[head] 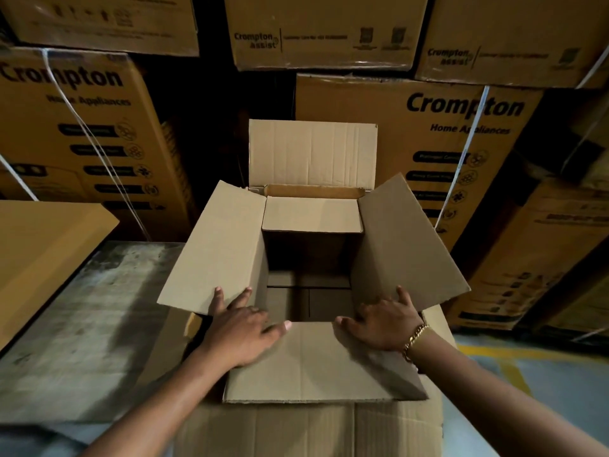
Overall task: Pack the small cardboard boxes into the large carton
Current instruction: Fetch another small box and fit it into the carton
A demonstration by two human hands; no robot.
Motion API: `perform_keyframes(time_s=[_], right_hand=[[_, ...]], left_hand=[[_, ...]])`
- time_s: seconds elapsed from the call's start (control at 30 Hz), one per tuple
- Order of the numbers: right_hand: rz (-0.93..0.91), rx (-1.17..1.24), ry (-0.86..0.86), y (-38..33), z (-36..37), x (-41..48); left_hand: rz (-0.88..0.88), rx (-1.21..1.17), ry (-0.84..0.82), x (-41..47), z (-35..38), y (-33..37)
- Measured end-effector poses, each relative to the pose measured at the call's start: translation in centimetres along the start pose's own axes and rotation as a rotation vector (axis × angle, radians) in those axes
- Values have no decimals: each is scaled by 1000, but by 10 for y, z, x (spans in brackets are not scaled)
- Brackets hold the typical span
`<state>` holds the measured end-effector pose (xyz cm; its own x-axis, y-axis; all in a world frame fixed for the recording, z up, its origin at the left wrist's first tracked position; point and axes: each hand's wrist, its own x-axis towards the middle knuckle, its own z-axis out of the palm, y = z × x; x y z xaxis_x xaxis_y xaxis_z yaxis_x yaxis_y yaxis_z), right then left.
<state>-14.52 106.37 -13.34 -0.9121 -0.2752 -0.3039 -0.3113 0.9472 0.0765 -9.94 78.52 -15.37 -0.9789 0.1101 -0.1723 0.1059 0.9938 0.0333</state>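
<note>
A large plain cardboard carton [313,430] stands open in front of me, its four top flaps spread. My left hand [244,328] lies flat, fingers apart, where the left flap [217,245] meets the near flap [316,364]. My right hand [382,321], with a gold bracelet on the wrist, presses flat at the corner of the near flap and the right flap [405,242]. Neither hand holds anything. Deep inside, in shadow, the tops of small cardboard boxes [309,298] show. A smaller open box [311,214] sits at the carton's far side with its lid flap upright.
Stacks of printed brown appliance cartons [461,143] wall in the back and right. More of them [82,127] rise at the back left. A flat brown board [43,252] lies at the left over a worn grey surface [89,324]. Floor with yellow lines [514,361] shows at right.
</note>
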Motion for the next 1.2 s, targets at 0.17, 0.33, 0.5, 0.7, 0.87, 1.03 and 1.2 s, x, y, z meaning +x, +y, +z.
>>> perform_keyframes(time_s=[0.17,0.33,0.5,0.7,0.87,1.03,1.2], right_hand=[[-34,-5,-23,-5,-47,60],[3,265,-134,-2,-55,139],[113,369,-215,-2,-21,196],[164,300,96,3,-17,236],[108,220,384,31,-55,264],[66,90,484,63,-90,300],[35,118,382,79,-100,342]], left_hand=[[46,37,25,31,-25,-4],[-20,91,11,101,-52,-26],[-2,94,70,162,-55,-28],[307,-34,410,199,-43,9],[244,68,461,268,-61,-5],[90,85,487,344,-85,-30],[70,45,330,391,-73,-40]])
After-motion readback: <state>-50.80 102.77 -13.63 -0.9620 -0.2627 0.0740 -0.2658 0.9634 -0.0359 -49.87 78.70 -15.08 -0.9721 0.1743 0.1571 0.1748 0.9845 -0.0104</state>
